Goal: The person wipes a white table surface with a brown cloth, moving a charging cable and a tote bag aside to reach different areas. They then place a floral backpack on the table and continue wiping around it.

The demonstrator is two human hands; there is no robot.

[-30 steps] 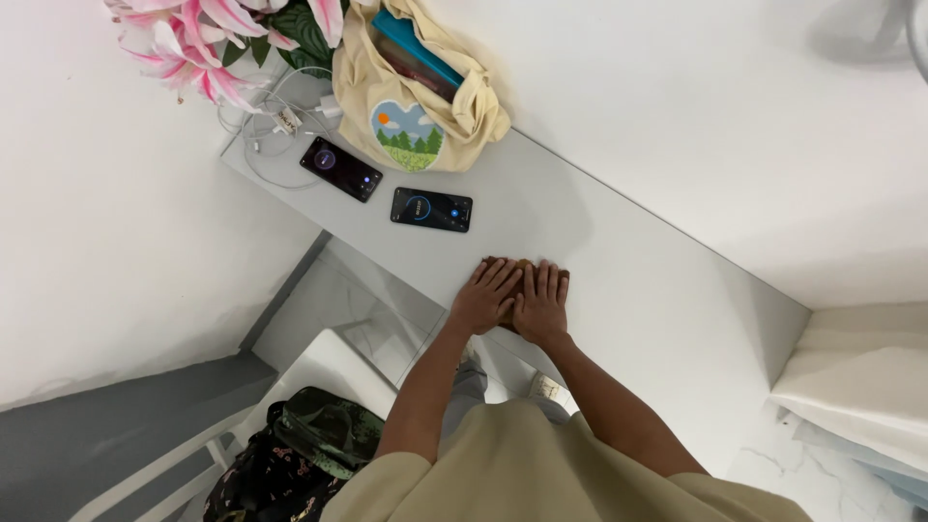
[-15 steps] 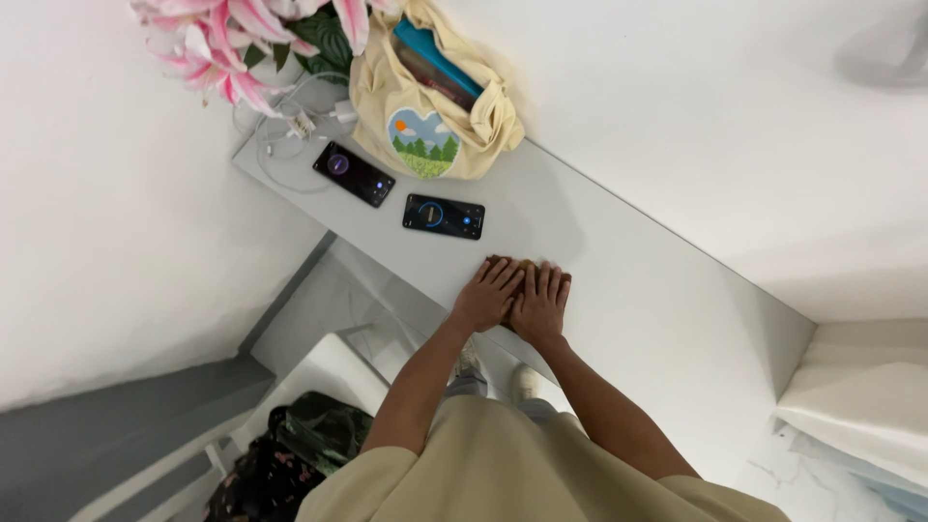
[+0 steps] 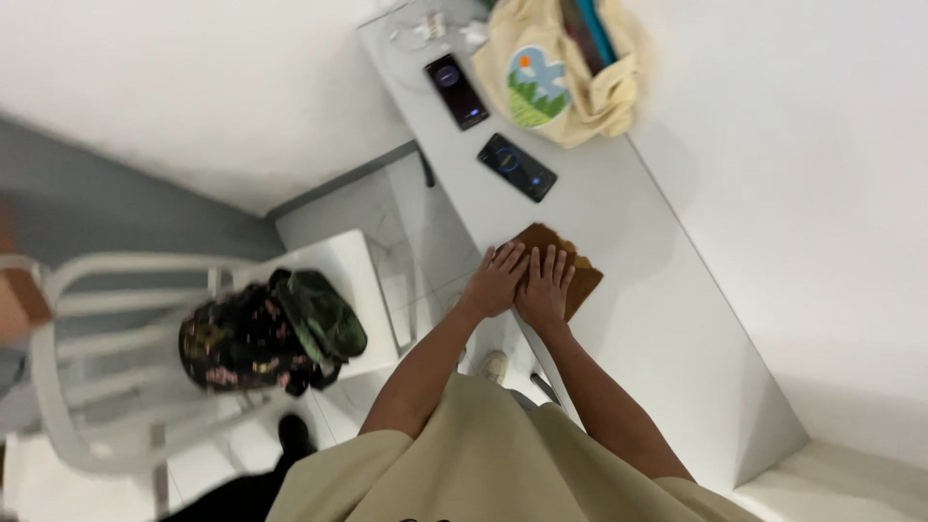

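A flat brown folded piece point(image 3: 578, 273), like cloth or leather, lies near the front edge of a narrow white table point(image 3: 667, 329). My left hand point(image 3: 497, 279) and my right hand point(image 3: 545, 286) rest side by side, palms down, on its near part, fingers flat and together. Neither hand grips it. Beyond the hands lie two dark phones with lit screens, one point(image 3: 517, 167) close and one point(image 3: 456, 91) farther back.
A cream tote bag point(image 3: 561, 77) with a round landscape patch and books inside stands at the table's far end, white cables point(image 3: 425, 27) beside it. At left a white chair point(image 3: 116, 367) carries a dark camouflage backpack point(image 3: 271, 333). A white wall runs along the right.
The camera has swung, so the table now runs diagonally and the chair and backpack show fully. The brown piece now shows beneath my hands, which stay pressed together on the table.
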